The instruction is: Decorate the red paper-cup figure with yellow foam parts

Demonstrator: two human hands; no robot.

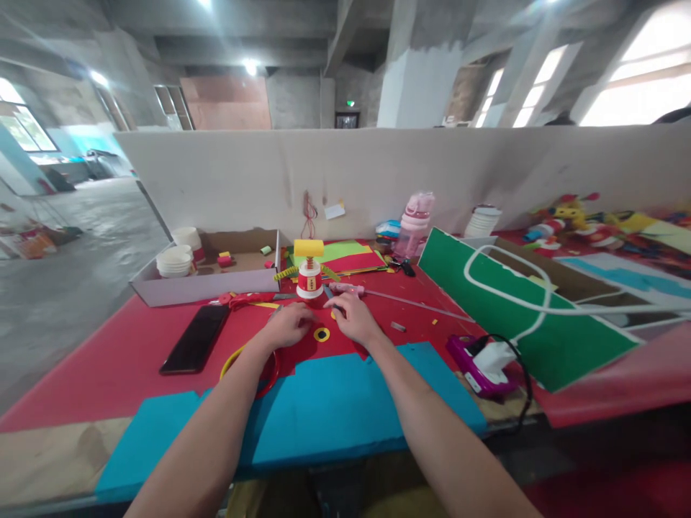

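Note:
My left hand (pixel 291 324) rests on the red table cover (pixel 129 338) with its fingers curled down and together; whatever they may hold is hidden. My right hand (pixel 352 315) is closed beside a small dark, slim object (pixel 337 308), whose kind I cannot make out. Between the hands lies a yellow paper disc with a black centre (pixel 322 334). Just beyond them stands a paper-cup figure (pixel 309 281), wrapped in red, with a yellow roll on top and folded yellow-green arms. A yellow and red ring (pixel 273 380) lies partly under my left forearm.
A black phone (pixel 195 339) lies left, before an open box (pixel 216 284) with paper cups (pixel 175 261). A pink glue gun (pixel 348 289), coloured paper (pixel 345 255) and a pink bottle (pixel 414 224) are behind. A purple power strip (pixel 458 352) and green board (pixel 502 302) stand right. Blue foam (pixel 335 403) lines the front.

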